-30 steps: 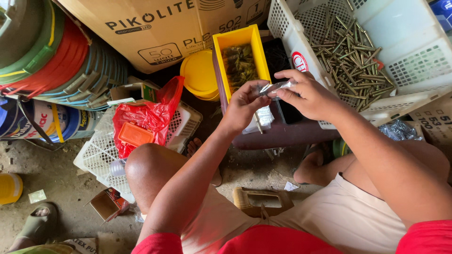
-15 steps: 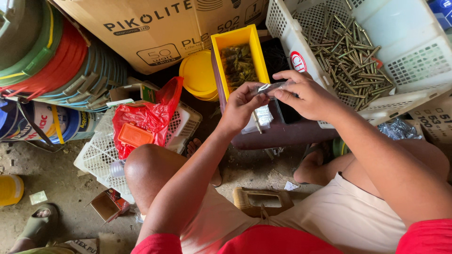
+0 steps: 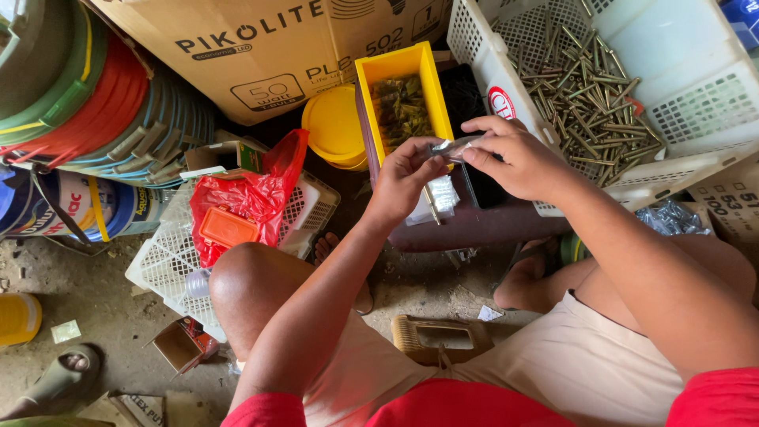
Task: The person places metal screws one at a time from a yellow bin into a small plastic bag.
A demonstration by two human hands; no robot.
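Left hand (image 3: 407, 178), right hand (image 3: 514, 158), still pinching clear packet (image 3: 451, 147)

Dark low bench (image 3: 474, 225) carrying a yellow bin (image 3: 402, 67) of screws; beside the bin, a black phone (image 3: 484, 188) and small clear packets (image 3: 437, 198).

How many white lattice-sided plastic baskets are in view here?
2. One white basket at upper right holds long screws, beyond the right hand. The other lies lower left under a red bag. More may be hidden.
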